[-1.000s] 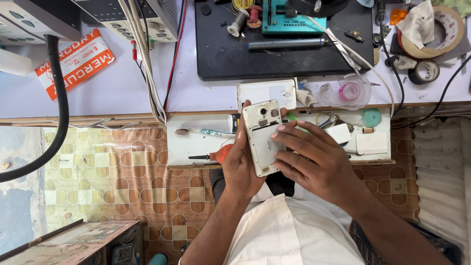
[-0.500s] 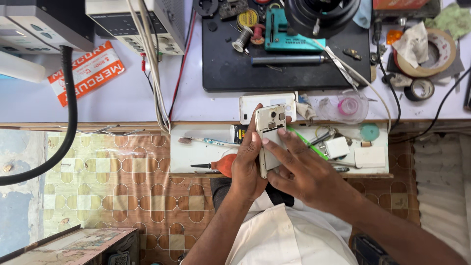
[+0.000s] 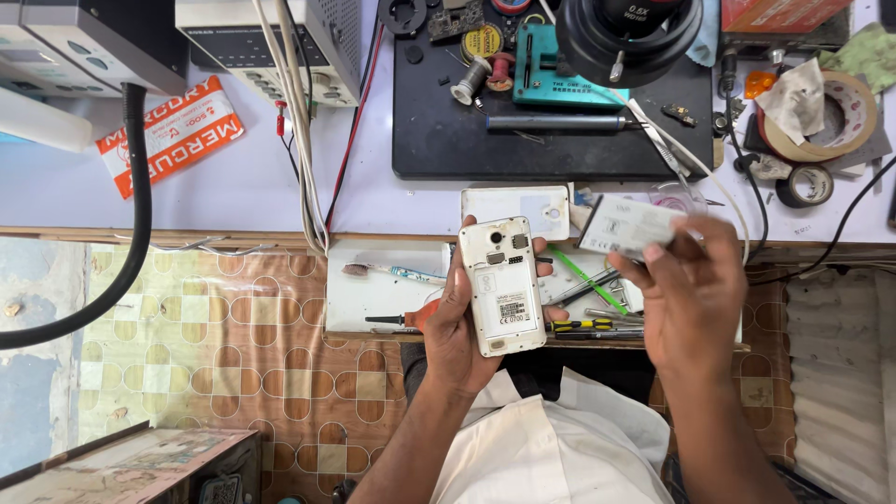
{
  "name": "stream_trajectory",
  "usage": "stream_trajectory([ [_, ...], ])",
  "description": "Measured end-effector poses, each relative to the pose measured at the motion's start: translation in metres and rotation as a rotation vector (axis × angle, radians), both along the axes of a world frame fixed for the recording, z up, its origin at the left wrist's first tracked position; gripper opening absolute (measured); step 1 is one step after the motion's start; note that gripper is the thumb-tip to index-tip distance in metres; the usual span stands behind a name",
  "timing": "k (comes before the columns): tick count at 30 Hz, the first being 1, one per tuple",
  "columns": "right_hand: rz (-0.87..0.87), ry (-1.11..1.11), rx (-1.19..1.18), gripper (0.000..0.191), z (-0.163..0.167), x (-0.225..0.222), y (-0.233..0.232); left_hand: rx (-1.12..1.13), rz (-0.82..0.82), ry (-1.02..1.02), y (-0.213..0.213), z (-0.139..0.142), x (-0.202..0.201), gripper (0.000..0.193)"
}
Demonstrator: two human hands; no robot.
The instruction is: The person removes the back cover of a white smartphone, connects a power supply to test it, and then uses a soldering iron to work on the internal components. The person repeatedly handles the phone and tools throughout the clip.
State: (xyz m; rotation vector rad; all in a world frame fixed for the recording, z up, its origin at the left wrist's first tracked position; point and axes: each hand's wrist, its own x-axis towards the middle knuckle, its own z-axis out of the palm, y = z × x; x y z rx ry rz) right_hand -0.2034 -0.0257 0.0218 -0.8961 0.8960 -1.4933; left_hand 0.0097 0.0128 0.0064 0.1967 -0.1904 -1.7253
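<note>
At frame centre, your left hand grips the opened white phone, its battery bay empty; your right hand pinches the removed battery at right, the back cover lying above.

One white phone within the left fingers. One grey battery at the right fingertips. Two tape rolls beyond them.

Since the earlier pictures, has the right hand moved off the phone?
Yes. The right hand has lifted away from the phone toward the right, now holding a battery near the desk edge.
</note>
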Motion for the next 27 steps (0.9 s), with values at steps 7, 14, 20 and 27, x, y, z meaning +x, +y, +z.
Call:
stream_trajectory([
  [7,0.029,0.564,-0.166,0.025,-0.026,0.018,-0.026,-0.03,-0.005,0.071,0.006,0.003,0.003,0.068],
  [14,-0.041,1.201,-0.579,0.025,-0.027,0.034,-0.026,-0.061,0.006,0.071,0.006,0.005,0.005,0.069],
  [20,0.012,1.29,-0.622,0.022,-0.034,0.045,-0.029,-0.063,0.013,0.091,0.006,0.01,0.015,0.067],
  [27,0.102,1.297,-0.542,0.033,-0.039,0.05,-0.03,-0.082,0.02,-0.012,0.002,0.012,0.024,0.08],
])
